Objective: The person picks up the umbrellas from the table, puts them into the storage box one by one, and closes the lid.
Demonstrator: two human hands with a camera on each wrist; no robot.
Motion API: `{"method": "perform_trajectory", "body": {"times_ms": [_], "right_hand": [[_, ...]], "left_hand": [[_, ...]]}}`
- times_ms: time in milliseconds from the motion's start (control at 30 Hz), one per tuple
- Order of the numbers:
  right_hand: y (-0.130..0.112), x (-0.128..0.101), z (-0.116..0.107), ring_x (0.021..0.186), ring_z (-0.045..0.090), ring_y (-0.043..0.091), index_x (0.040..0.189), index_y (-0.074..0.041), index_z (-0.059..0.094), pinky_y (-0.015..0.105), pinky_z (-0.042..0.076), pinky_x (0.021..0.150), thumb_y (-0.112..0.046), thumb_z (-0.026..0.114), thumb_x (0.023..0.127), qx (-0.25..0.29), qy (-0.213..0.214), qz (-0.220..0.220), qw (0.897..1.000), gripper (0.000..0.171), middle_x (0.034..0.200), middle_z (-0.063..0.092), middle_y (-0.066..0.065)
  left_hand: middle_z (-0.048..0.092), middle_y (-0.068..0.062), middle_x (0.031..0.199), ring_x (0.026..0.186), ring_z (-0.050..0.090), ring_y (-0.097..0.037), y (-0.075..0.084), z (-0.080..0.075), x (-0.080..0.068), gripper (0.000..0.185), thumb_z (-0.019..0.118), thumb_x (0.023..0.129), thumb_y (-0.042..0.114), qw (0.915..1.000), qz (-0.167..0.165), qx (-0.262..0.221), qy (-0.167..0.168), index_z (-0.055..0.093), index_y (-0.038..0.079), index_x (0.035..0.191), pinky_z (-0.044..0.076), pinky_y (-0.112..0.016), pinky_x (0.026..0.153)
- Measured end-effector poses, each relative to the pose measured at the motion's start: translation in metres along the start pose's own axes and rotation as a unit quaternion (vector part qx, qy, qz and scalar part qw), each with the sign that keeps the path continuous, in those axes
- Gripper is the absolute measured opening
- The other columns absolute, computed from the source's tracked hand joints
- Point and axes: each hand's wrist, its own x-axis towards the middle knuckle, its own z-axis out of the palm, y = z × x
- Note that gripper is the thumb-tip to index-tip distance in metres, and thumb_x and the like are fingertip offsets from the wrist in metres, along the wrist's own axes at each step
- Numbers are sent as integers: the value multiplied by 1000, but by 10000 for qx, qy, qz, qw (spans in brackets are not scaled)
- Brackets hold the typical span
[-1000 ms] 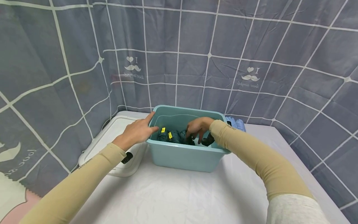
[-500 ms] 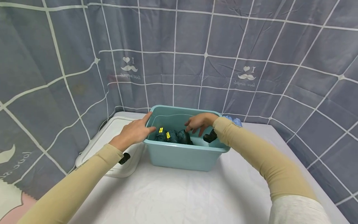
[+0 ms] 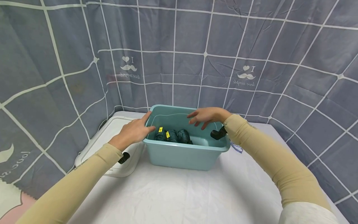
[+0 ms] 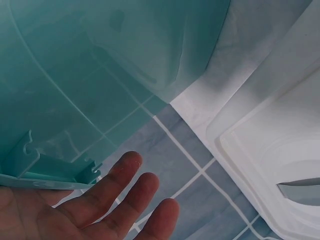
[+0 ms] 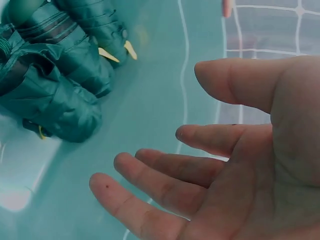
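Three dark green fabric rolls [image 3: 172, 136] lie side by side in the left part of a teal plastic tub [image 3: 181, 158]. Yellow tags [image 3: 167, 134] show on two of them. My left hand [image 3: 132, 132] rests on the tub's left rim, thumb over the edge; in the left wrist view its fingers [image 4: 145, 192] stretch straight outside the wall. Over the tub's right half hovers my right hand [image 3: 207, 115], holding nothing. Its fingers [image 5: 160, 185] are spread and relaxed, apart from the nearest green roll [image 5: 60, 100] in the right wrist view.
A white lid [image 3: 123, 168] lies on the white-covered table [image 3: 173, 196], left of the tub. To the tub's right, a blue loop [image 3: 237, 148] shows beside my sleeve. A grey curtain with white grid lines [image 3: 190, 71] hangs behind.
My right hand has let go of the rightmost green roll and risen up and to the right, away from it. My left hand has stayed at the tub's left rim.
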Motion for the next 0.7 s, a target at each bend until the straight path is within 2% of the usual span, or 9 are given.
{"method": "perform_trajectory", "body": {"times_ms": [167, 400, 700], "right_hand": [[3, -15, -4, 148, 35, 37, 161, -10, 25, 49, 46, 108, -28, 52, 105, -10, 161, -213, 9996, 64, 165, 27, 15], [11, -33, -10, 145, 41, 35, 161, -12, 25, 47, 48, 105, -28, 52, 105, 11, 579, -338, 9978, 64, 163, 32, 16], [27, -53, -20, 143, 44, 37, 161, -12, 24, 51, 48, 105, -29, 53, 105, 125, 971, -509, 9939, 66, 163, 30, 19]], "left_hand": [[46, -23, 153, 133, 51, -45, 0, 0, 0, 81, 45, 99, 53, 10000, -14, 12, -1, 9, 23, 164, 46, -65, 91], [45, -23, 153, 134, 50, -46, 1, -1, -1, 81, 45, 98, 53, 10000, -23, -1, 2, 9, 23, 164, 45, -66, 92], [44, -23, 154, 135, 48, -46, 1, -1, -1, 81, 45, 99, 53, 10000, -20, -15, -26, 8, 23, 164, 44, -66, 93]]}}
